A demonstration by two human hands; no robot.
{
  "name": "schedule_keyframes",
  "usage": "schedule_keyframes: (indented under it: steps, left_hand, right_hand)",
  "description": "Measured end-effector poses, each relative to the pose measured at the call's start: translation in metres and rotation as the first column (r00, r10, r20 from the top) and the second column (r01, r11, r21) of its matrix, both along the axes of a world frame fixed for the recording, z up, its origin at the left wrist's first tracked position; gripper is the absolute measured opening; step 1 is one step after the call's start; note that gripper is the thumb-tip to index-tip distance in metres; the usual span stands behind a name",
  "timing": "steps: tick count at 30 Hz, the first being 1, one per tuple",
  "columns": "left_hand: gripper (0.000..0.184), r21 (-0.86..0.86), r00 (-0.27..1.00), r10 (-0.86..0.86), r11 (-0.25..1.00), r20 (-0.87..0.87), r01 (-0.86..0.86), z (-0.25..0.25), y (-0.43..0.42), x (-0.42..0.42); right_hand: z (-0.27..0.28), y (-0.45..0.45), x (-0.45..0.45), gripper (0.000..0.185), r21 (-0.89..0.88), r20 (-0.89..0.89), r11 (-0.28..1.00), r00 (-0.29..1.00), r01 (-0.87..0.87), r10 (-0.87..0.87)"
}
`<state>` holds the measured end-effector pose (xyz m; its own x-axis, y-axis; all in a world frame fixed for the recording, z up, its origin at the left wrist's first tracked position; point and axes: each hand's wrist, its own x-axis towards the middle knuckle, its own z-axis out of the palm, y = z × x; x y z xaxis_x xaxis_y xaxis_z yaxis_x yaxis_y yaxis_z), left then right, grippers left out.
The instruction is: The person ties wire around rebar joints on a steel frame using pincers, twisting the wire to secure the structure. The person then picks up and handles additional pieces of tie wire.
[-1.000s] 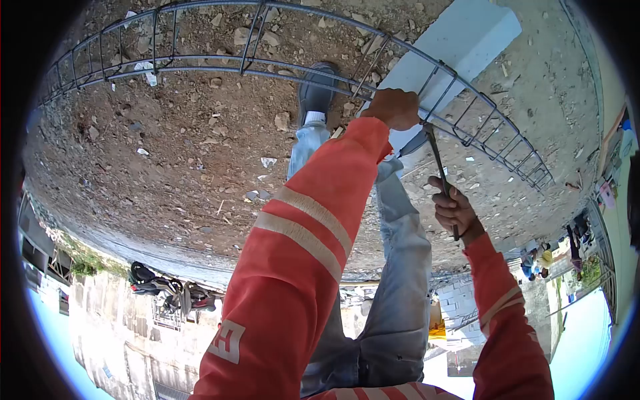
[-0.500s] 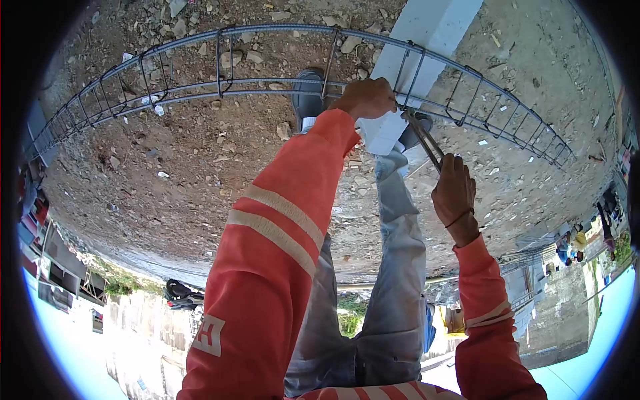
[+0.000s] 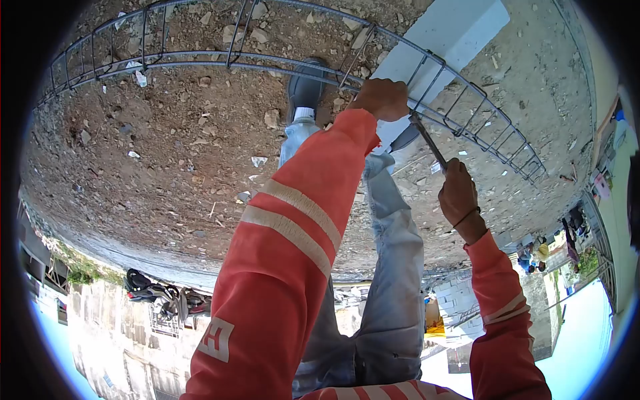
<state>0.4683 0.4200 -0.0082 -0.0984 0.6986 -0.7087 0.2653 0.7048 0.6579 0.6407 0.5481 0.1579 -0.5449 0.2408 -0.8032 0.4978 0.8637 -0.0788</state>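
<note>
A long rebar cage (image 3: 267,66) of parallel bars and ties spans the upper view, looking curved through the lens. My left hand (image 3: 384,99) is closed around its nearer bar, above the right shoe. Closed on the handles of a dark metal hand tool (image 3: 429,143), my right hand (image 3: 459,199) is lower and to the right. The tool's tip touches or nearly touches the bar just right of my left hand. Whatever is at the tip is too small to make out.
Under the cage lies a pale board or block (image 3: 453,40). Stones (image 3: 272,119) and scraps litter the dirt ground. My shoes (image 3: 307,83) stand by the cage. Motorbikes (image 3: 160,293) are at the far lower left, several people (image 3: 533,257) at the far right.
The view has shifted back and forth over the cage. My right hand went from loosely spread fingers on the tool to a closed grip, and the tool's angle changed. My left hand stays on the bar.
</note>
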Motion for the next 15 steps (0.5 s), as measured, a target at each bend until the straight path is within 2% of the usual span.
schedule_keyframes:
  steps: [1,3,4,5,6,8,10,11,13,15]
  left_hand:
    - [0.039,0.015,1.0,-0.005,1.0,-0.019,0.005,0.004,-0.001,-0.001]
    - [0.038,0.035,0.999,0.003,0.999,-0.034,-0.002,0.008,-0.003,-0.003]
    - [0.037,0.053,0.999,0.009,0.999,-0.031,-0.008,0.007,-0.003,-0.002]
    - [0.036,0.068,1.0,0.015,0.998,-0.025,-0.013,0.007,-0.005,-0.001]
    - [0.036,0.065,0.999,0.024,0.998,-0.021,-0.023,0.008,-0.007,-0.002]
    - [0.035,0.072,1.0,-0.012,0.997,-0.02,0.013,0.014,-0.006,-0.005]
    - [0.034,0.075,0.999,0.014,0.997,-0.052,-0.01,0.007,-0.004,0.002]
    - [0.033,0.076,0.996,0.041,0.997,-0.079,-0.035,0.005,-0.004,0.005]
    - [0.033,0.056,0.998,0.011,0.998,-0.061,-0.008,0.009,-0.005,0.002]
    - [0.034,0.042,0.999,-0.017,0.999,-0.052,0.019,0.012,-0.006,-0.003]
  right_hand:
    - [0.0,0.003,-0.005,0.027,0.004,0.005,1.0,1.0,-0.017,0.017]
    - [-0.002,0.02,-0.017,0.02,-0.015,0.176,0.998,0.983,-0.058,0.059]
    - [-0.008,0.038,-0.02,0.012,-0.045,0.123,0.995,0.988,-0.091,0.096]
    - [-0.009,0.056,-0.044,0.01,-0.115,0.141,0.976,0.969,-0.187,0.203]
    - [-0.02,0.087,-0.063,0.016,-0.313,0.105,0.916,0.949,-0.253,0.298]
    - [-0.049,0.122,-0.118,0.013,-0.462,0.104,0.801,0.874,-0.381,0.475]
    - [-0.072,0.132,-0.172,0.017,-0.517,0.401,0.787,0.717,-0.337,0.57]
    - [-0.074,0.125,-0.194,0.018,-0.571,0.263,0.644,0.63,-0.509,0.73]
    - [-0.061,0.102,-0.215,0.019,-0.468,0.433,0.768,0.644,-0.437,0.631]
    - [-0.064,0.12,-0.178,0.027,-0.582,0.073,0.605,0.706,-0.543,0.704]
